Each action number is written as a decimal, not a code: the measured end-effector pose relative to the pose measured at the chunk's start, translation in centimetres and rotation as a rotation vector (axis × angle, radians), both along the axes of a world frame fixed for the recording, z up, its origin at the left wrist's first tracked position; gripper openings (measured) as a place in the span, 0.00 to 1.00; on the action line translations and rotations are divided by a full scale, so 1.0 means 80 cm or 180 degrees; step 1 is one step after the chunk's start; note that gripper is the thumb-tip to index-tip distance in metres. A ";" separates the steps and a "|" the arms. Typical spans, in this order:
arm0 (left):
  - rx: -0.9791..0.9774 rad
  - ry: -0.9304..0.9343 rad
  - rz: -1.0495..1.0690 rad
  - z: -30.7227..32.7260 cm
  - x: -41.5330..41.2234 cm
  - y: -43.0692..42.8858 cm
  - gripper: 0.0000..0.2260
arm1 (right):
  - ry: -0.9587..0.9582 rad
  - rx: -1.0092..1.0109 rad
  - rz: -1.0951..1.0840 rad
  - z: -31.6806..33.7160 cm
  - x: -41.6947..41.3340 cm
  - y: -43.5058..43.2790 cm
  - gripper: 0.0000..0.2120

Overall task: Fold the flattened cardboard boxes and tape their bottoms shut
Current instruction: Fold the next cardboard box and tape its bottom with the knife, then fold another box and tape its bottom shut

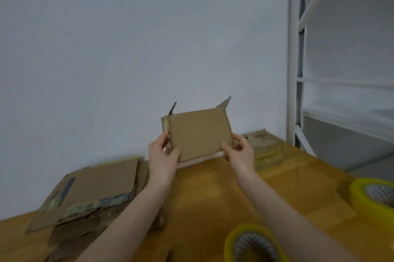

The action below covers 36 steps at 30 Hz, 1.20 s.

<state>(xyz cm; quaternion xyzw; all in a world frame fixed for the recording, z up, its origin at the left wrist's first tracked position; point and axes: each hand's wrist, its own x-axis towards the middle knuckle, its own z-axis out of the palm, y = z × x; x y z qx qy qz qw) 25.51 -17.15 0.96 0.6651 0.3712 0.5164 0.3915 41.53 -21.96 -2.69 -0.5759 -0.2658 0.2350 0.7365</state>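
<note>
A person holds a small cardboard box point(200, 131) in the air above the far side of a wooden worktop point(213, 193). The left hand point(163, 153) pinches its left edge and the right hand point(239, 151) its lower right corner, thumbs in front, fingers curled behind. The box looks partly opened, flaps sticking up at the top, and no fresh tape shows on it. A stack of flattened boxes point(96, 189) lies at the left, unfolded. A yellow tape roll point(253, 244) sits at the front and a second tape roll point(375, 195) at the right, both untouched. Most of the task appears to remain.
</note>
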 end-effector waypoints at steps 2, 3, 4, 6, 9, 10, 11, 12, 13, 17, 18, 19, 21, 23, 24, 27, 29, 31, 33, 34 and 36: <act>0.0105 0.0101 -0.0045 -0.005 0.053 0.022 0.27 | -0.0084 -0.0036 -0.0254 -0.004 0.041 0.021 0.21; 0.0090 0.0111 -0.0122 -0.008 0.079 0.032 0.27 | -0.0174 -0.0093 -0.0421 -0.006 0.061 0.031 0.24; 0.0044 0.0110 -0.0230 -0.010 0.105 0.041 0.27 | -0.0287 -0.0182 -0.0592 -0.007 0.081 0.042 0.26; -0.0015 0.0177 -0.0425 -0.016 0.152 0.056 0.27 | -0.0495 -0.0468 -0.0825 -0.011 0.116 0.063 0.31; -0.0248 0.0453 -0.0824 -0.042 0.210 0.080 0.28 | -0.0772 -0.1271 -0.0879 -0.030 0.148 0.084 0.34; -0.0351 0.0583 -0.0979 -0.053 0.224 0.086 0.27 | -0.0963 -0.1622 -0.0856 -0.040 0.153 0.089 0.32; -0.0429 0.0727 -0.1082 -0.064 0.236 0.091 0.27 | -0.1201 -0.1928 -0.0812 -0.049 0.153 0.093 0.28; -0.0476 0.0875 -0.1143 -0.071 0.245 0.093 0.27 | -0.1448 -0.2119 -0.0744 -0.058 0.152 0.098 0.25; -0.0473 0.1013 -0.1193 -0.077 0.252 0.097 0.26 | -0.1648 -0.2191 -0.0648 -0.065 0.150 0.102 0.23; -0.0414 0.1287 -0.1163 -0.081 0.262 0.111 0.26 | -0.1905 -0.2233 -0.0479 -0.071 0.142 0.112 0.24; -0.0385 0.1316 -0.1087 -0.083 0.259 0.114 0.25 | -0.1868 -0.2221 -0.0535 -0.070 0.142 0.112 0.24; -0.0339 0.1354 -0.1007 -0.086 0.253 0.117 0.23 | -0.1829 -0.2182 -0.0616 -0.070 0.141 0.110 0.24; -0.0263 0.1469 -0.0831 -0.092 0.233 0.119 0.21 | -0.1789 -0.2033 -0.0822 -0.068 0.134 0.103 0.24; -0.0050 0.1636 -0.0667 -0.094 0.204 0.121 0.21 | -0.1821 -0.1802 -0.0999 -0.063 0.121 0.096 0.23; 0.0131 0.1747 -0.0585 -0.092 0.186 0.120 0.20 | -0.1877 -0.1683 -0.1028 -0.060 0.112 0.094 0.21; 0.0592 0.2002 -0.0352 -0.079 0.116 0.121 0.19 | -0.2093 -0.1493 -0.0808 -0.049 0.066 0.099 0.18; 0.0750 0.2121 -0.0101 -0.068 0.057 0.124 0.18 | -0.2209 -0.1472 -0.0470 -0.045 0.022 0.111 0.17; 0.0830 0.2189 0.0291 -0.059 -0.012 0.131 0.18 | -0.2256 -0.1357 0.0092 -0.042 -0.031 0.126 0.16; 0.0909 0.2208 0.0767 -0.052 -0.086 0.141 0.18 | -0.2211 -0.1276 0.0781 -0.037 -0.089 0.137 0.17; 0.0921 0.2246 0.1017 -0.053 -0.125 0.147 0.18 | -0.2160 -0.1286 0.1078 -0.037 -0.117 0.144 0.18; 0.0654 0.2398 0.1467 -0.060 -0.200 0.158 0.18 | -0.1899 -0.1389 0.1463 -0.038 -0.166 0.160 0.21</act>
